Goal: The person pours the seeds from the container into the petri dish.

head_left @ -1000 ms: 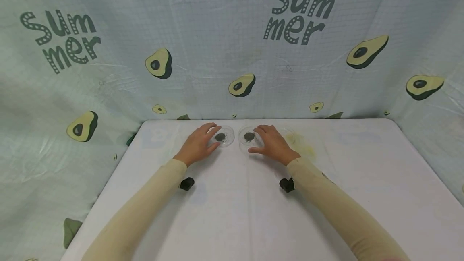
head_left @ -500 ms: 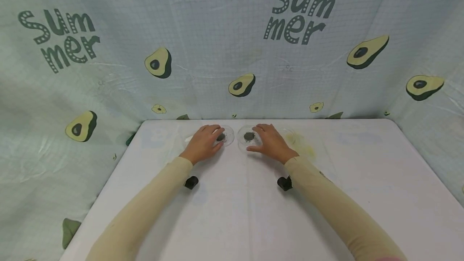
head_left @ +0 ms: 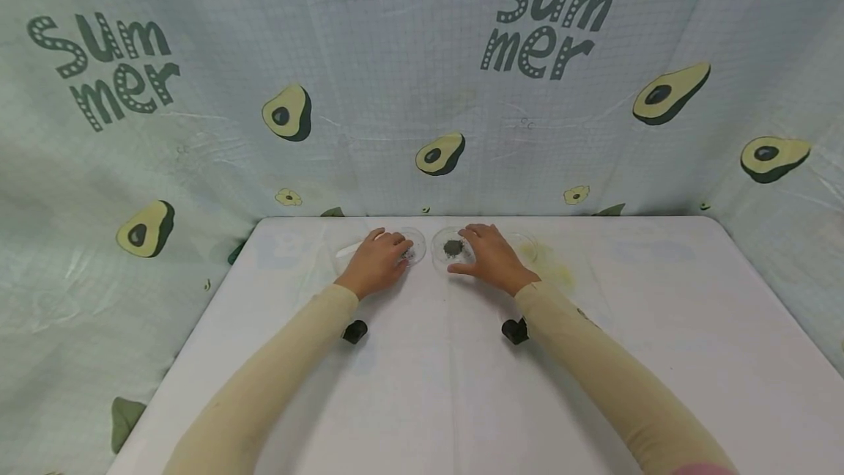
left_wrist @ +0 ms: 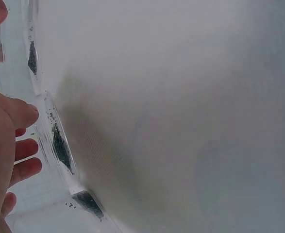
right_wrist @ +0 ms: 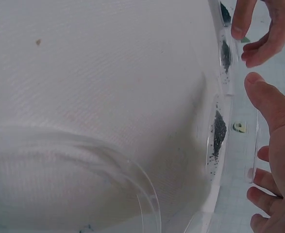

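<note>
My left hand (head_left: pixel 378 261) is over a clear petri dish (head_left: pixel 419 244) holding dark granules (left_wrist: pixel 61 149). Its fingers are spread and loosely bent, with the thumb near the dish rim; whether it touches cannot be told. My right hand (head_left: pixel 491 259) holds a clear round lid (right_wrist: pixel 251 145) by its edge, thumb on one side and fingers on the other. Below that lid stands a second petri dish (head_left: pixel 440 261) with a pile of dark granules (head_left: pixel 453 248). Farther left, partly hidden behind my left hand, another dish shows dark granules (left_wrist: pixel 89 204) in the left wrist view.
On the white table (head_left: pixel 422 387), right of my right hand, lies a clear round dish or lid (right_wrist: pixel 149 187) beside a yellowish stain (head_left: pixel 557 270). A printed avocado curtain (head_left: pixel 369 94) hangs behind the table. Black wrist cameras (head_left: pixel 354 331) hang under both sleeves.
My left hand has moved right over the left dish and now covers most of its granules. The right hand stays nearly in place, shifting slightly left.
</note>
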{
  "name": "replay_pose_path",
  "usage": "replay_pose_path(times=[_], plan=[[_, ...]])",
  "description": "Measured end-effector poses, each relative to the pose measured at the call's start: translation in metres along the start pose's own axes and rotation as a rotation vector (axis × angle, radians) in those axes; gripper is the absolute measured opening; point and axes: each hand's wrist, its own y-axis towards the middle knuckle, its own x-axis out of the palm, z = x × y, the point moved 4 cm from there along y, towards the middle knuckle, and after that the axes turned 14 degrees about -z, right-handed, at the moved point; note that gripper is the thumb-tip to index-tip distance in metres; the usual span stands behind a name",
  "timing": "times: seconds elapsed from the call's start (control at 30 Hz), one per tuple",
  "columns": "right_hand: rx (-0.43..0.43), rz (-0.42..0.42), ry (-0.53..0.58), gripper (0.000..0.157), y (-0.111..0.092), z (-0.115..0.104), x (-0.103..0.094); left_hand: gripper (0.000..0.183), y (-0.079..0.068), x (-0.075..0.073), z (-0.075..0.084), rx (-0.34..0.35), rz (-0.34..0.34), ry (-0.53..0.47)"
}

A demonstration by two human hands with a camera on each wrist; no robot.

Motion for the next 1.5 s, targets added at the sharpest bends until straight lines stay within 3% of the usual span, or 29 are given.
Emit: replay_pose_path(times=[0.23, 0.47, 1.5], plan=[[-0.002, -0.011, 0.003, 0.08, 0.002, -0.001, 0.0, 0.025, 0.001, 0.001, 0.004, 0.019, 0.017, -0.027], [-0.019, 0.014, -0.003, 0.078, 0.002, -0.001, 0.0, 0.022, 0.001, 0.003, 0.008, 0.008, 0.006, -0.115], [0.029, 0.006, -0.026, 0.079, 0.017, 0.004, 0.009, 0.014, 0.004, 0.003, 0.015, 0.002, 0.01, -0.146]])
